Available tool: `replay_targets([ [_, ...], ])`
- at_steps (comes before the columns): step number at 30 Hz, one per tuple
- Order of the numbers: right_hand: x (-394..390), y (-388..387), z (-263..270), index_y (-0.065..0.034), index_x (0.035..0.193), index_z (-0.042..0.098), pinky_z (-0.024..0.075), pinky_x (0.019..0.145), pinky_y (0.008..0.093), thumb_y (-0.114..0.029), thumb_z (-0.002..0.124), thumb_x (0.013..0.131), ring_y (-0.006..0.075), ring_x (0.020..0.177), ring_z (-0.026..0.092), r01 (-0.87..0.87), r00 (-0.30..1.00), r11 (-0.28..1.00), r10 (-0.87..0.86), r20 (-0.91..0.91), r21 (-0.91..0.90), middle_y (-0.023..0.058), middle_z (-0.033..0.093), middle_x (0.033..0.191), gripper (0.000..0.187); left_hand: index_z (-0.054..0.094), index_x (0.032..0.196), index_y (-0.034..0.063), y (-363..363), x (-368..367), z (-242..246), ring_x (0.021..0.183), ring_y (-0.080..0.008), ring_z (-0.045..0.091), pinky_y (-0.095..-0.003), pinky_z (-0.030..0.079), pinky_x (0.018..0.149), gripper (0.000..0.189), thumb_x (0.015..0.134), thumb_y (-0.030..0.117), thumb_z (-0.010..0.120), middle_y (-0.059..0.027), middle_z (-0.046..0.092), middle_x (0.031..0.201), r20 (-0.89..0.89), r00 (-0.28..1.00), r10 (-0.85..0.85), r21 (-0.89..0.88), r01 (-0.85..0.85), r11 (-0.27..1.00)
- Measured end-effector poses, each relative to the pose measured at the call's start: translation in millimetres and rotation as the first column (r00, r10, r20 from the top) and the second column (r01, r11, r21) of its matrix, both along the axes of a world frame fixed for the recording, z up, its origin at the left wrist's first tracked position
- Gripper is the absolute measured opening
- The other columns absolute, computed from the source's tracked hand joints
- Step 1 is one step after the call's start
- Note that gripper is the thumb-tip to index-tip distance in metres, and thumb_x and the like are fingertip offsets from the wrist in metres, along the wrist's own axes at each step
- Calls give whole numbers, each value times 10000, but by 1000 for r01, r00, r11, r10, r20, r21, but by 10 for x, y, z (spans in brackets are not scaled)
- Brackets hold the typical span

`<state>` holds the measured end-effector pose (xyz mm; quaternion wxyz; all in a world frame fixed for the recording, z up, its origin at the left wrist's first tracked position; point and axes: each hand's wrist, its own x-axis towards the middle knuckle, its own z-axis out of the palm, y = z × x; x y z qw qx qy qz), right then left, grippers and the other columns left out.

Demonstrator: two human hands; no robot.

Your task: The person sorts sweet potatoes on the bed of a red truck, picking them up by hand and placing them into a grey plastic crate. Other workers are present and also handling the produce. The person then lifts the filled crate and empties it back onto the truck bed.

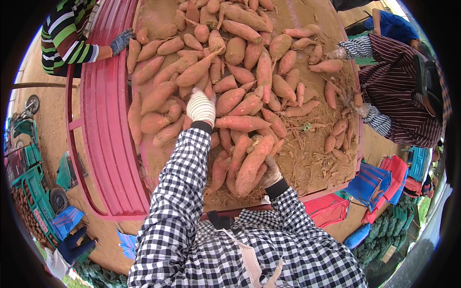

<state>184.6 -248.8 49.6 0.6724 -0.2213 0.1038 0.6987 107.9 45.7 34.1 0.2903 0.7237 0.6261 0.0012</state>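
Sweet potatoes point(243, 123) with reddish, soil-dusted skins lie heaped on a dirt-covered flat truck bed point(165, 12). My left hand point(201, 107), in a white striped glove, reaches into the middle of the heap, beneath a long sweet potato with a tapered root point(196, 72); its fingertips are hidden, so its grip cannot be made out. Near the bed's close edge, my right hand point(272, 174), in a soiled pale glove, is against the right side of a large sweet potato point(254, 165). Part of its fingers is hidden behind the sweet potatoes.
A ridged pink metal side panel point(108, 108) bounds the bed at left, with a co-worker's gloved hand point(121, 42) on it. Another co-worker's gloved hands point(356, 108) are at the right edge, near small sweet potatoes. Loose roots and soil point(306, 158) cover the bed at near right.
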Motion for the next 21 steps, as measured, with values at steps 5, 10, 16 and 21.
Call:
replay_targets([
  [5, -58, 18, 206, -112, 1369, 515, 458, 1073, 419, -364, 788, 851, 231, 1240, 547, -32, 999, 996, 28, -46, -82, 65, 583, 1320, 638, 508, 1282, -102, -28, -43, -170, 1052, -417, 658, -440, 540, 882, 745, 798, 413, 745, -323, 663, 1093, 67, 988, 137, -26, -136, 990],
  [10, -49, -102, 312, -138, 1384, 488, 432, 1106, 423, -362, 788, 852, 235, 1259, 529, -33, 998, 996, 38, 59, -88, 61, 559, 1337, 650, 588, 1183, -103, -123, -280, -12, 980, -356, 693, -389, 549, 854, 644, 736, 319, 781, -279, 685, 1074, 336, 902, 271, -245, -194, 950],
  [16, 94, -324, 395, -128, 1396, 459, 436, 1112, 425, -372, 787, 851, 248, 1259, 529, -24, 999, 1000, 24, 49, 8, 82, 556, 1326, 681, 490, 1405, -27, -1188, -1102, 1201, 955, -150, 612, -268, 538, 788, 596, 865, 105, 705, -104, 633, 1128, 797, 575, 184, -354, 198, 914],
  [21, 71, -482, 443, -112, 1397, 476, 425, 1123, 445, -361, 771, 865, 275, 1312, 500, -104, 994, 982, 108, -19, 155, 114, 522, 1397, 657, 495, 1439, 41, -2116, -872, 1920, 1069, -269, 621, -356, 502, 949, 576, 910, 171, 681, -143, 635, 1195, 558, 727, -401, 84, 431, 898],
])
